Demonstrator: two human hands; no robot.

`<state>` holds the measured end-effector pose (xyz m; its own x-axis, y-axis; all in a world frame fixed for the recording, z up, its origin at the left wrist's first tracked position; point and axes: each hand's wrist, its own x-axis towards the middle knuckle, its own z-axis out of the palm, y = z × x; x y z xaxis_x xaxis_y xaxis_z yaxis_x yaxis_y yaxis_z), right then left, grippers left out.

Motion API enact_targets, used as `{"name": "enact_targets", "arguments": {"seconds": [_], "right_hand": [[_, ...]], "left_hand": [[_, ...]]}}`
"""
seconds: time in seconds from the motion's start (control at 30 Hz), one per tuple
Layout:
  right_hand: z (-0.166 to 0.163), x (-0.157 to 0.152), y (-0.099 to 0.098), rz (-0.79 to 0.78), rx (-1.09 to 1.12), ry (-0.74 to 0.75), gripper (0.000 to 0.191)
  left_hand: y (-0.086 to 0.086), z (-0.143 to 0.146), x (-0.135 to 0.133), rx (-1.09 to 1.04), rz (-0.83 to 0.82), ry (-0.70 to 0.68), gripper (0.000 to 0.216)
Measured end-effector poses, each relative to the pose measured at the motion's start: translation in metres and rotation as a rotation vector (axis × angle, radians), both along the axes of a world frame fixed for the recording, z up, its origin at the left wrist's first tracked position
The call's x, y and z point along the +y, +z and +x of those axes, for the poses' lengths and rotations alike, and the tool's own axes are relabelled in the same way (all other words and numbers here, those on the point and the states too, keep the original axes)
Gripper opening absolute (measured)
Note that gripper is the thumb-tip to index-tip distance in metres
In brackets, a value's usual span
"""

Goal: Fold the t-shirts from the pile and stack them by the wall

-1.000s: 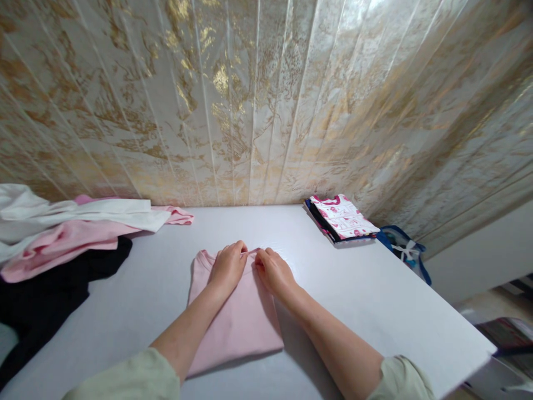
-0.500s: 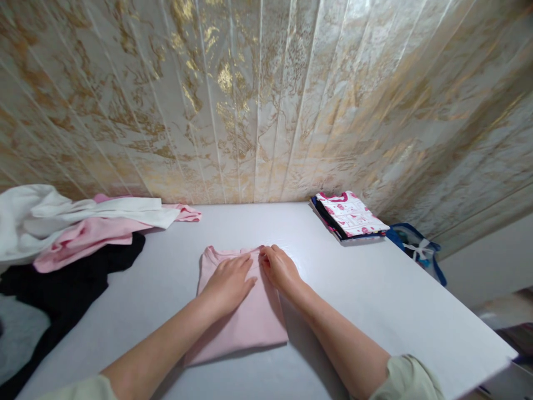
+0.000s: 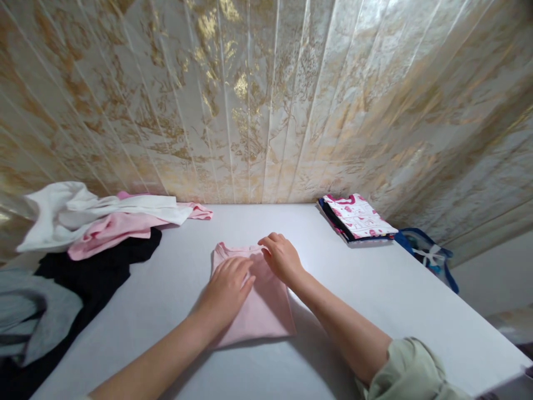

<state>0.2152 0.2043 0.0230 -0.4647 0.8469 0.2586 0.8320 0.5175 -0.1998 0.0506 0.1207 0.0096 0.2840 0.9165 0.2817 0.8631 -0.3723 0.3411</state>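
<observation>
A pink shirt (image 3: 266,316), folded into a near rectangle, lies flat on the white table with its neckline at the far side. My left hand (image 3: 227,286) is over the shirt's left half, palm down, fingers stretched out and thumb apart. Around the shirt's upper right corner is my right hand (image 3: 281,258), its fingers loosely bent and apart, apparently just above the cloth. Neither hand grips the fabric.
Loose white (image 3: 62,216), pink (image 3: 112,233), black (image 3: 104,266) and grey clothes (image 3: 54,311) heap at the left. A folded stack topped by a white-and-pink printed shirt (image 3: 358,216) sits back right, beside a blue-edged bag (image 3: 428,255). A patterned curtain (image 3: 250,111) hangs behind the table (image 3: 395,300).
My right hand has lifted a little off the shirt's upper right corner and its fingers have loosened. My left hand stays over the shirt. The whole view has shifted slightly.
</observation>
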Motion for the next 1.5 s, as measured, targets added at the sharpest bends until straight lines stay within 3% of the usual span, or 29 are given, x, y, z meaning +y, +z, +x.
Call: {"name": "enact_targets", "arguments": {"seconds": [0.1, 0.23, 0.43, 0.7, 0.9, 1.1, 1.2, 1.3, 1.5], "right_hand": [[-0.016, 0.014, 0.006, -0.058, -0.086, 0.11, 0.02], [-0.032, 0.025, -0.003, -0.099, -0.168, 0.153, 0.014], [-0.038, 0.029, -0.016, -0.134, -0.089, 0.099, 0.015], [-0.042, 0.033, -0.014, -0.169, -0.076, 0.107, 0.011], [-0.044, 0.032, -0.014, -0.097, -0.132, 0.038, 0.011], [-0.049, 0.027, -0.005, -0.087, -0.128, 0.066, 0.021], [-0.056, 0.026, -0.004, -0.108, -0.055, 0.091, 0.016], [-0.065, 0.027, -0.01, -0.126, -0.059, 0.084, 0.016], [-0.071, 0.026, -0.021, -0.013, -0.086, 0.012, 0.018]], "left_hand": [[-0.004, 0.007, -0.025, -0.015, -0.062, -0.114, 0.033], [-0.018, 0.013, -0.044, 0.036, -0.099, -0.167, 0.042], [-0.028, 0.014, -0.045, 0.082, -0.107, -0.161, 0.046], [-0.033, 0.016, -0.045, 0.102, -0.172, -0.211, 0.051], [-0.039, 0.015, -0.045, 0.086, -0.16, -0.202, 0.053], [-0.033, 0.017, -0.047, 0.129, -0.176, -0.181, 0.052], [-0.027, 0.018, -0.047, 0.145, -0.199, -0.192, 0.053], [-0.024, 0.017, -0.046, 0.141, -0.2, -0.206, 0.056], [-0.023, 0.017, -0.048, 0.134, -0.216, -0.202, 0.051]]}}
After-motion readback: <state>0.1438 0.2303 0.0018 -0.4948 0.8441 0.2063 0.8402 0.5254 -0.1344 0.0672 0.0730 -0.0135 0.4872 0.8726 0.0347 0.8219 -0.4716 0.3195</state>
